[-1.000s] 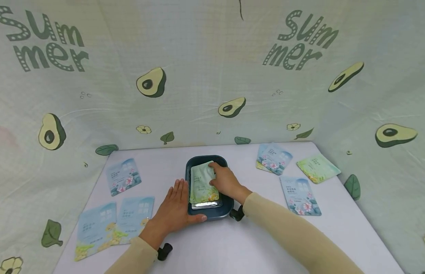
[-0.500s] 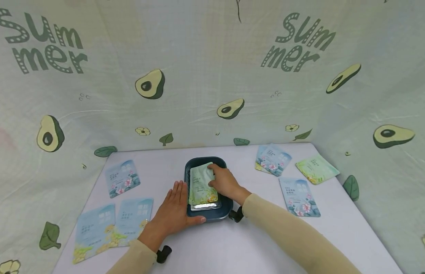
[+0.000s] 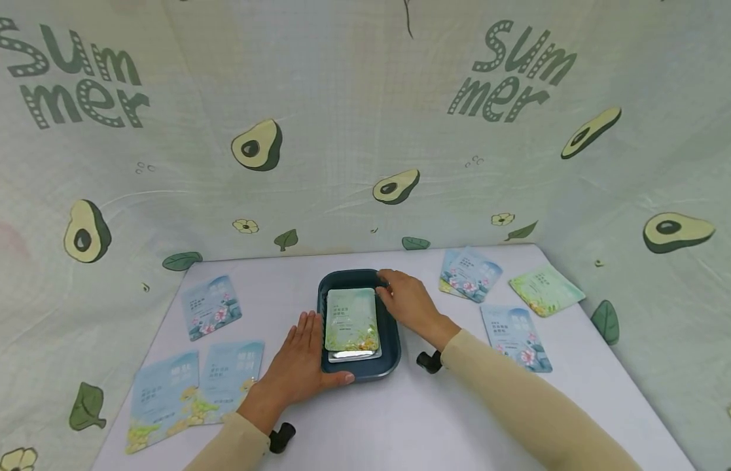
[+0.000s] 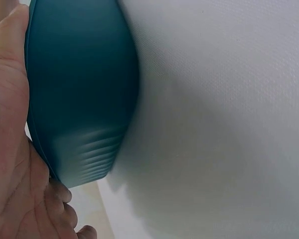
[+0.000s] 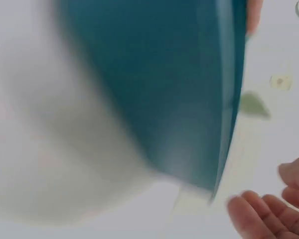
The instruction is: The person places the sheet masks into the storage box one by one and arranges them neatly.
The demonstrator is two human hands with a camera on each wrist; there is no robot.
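A dark blue-green tray (image 3: 391, 347) stands in the middle of the table. In it lies a green flowered sachet (image 3: 351, 319), flat on top of another packet with a silver edge (image 3: 355, 356). My left hand (image 3: 296, 360) rests against the tray's left rim with straight fingers, its thumb along the front rim; the left wrist view shows the palm at the wall of the tray (image 4: 84, 74). Over the tray's back right rim is my right hand (image 3: 413, 304), holding nothing. Its fingers are loosely bent, apart from the tray (image 5: 169, 89) in the right wrist view.
Left of the tray lie a blue flowered sachet (image 3: 212, 307) and two overlapping light blue ones (image 3: 163, 396). On the right are an overlapping group of sachets (image 3: 474, 275), a green sachet (image 3: 546, 290) and a blue one (image 3: 516, 337). A printed cloth (image 3: 318, 216) rises behind the table.
My right hand has let go of the green sachet and moved right, off it. The sachet now lies straighter on the packet below. My left hand has stayed at the tray.
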